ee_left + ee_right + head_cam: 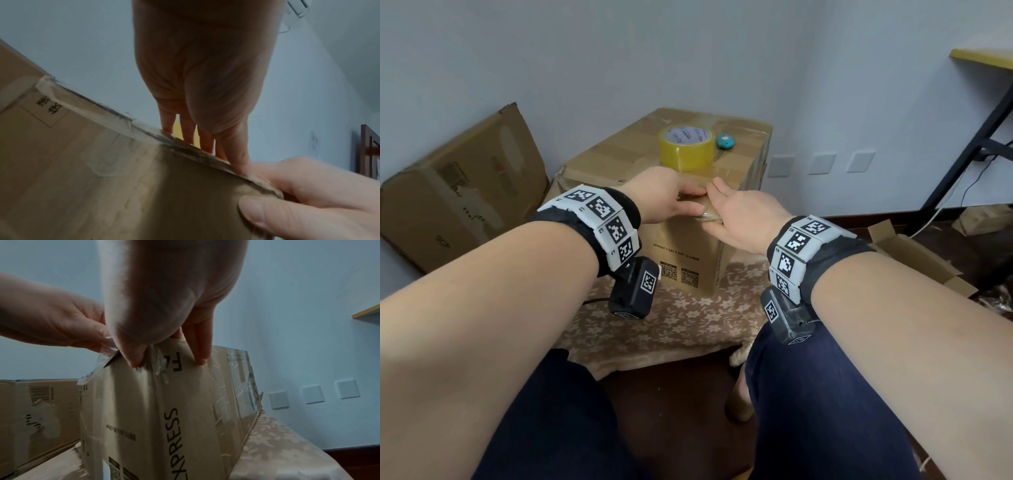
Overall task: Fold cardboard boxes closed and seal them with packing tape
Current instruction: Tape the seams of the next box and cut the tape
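A brown cardboard box [688, 246] stands on a low table, its top flaps closed and glossy with clear tape. A yellow tape roll [686, 147] sits on its top. My left hand [664, 195] lies on the top near the front edge, fingers straight, the thumb at the edge. My right hand [736, 212] covers the front right corner, with the thumb on top and straight fingers pressed down the side face. In the right wrist view a loose strip of clear tape [96, 368] hangs at that corner of the box [164, 418], next to my left hand [51, 313].
A small teal object [725, 141] lies beside the tape roll. A large worn box [462, 192] leans against the left wall. An open box [914, 253] lies on the floor at right, near a black desk leg [969, 150]. A floral tablecloth [671, 325] covers the table.
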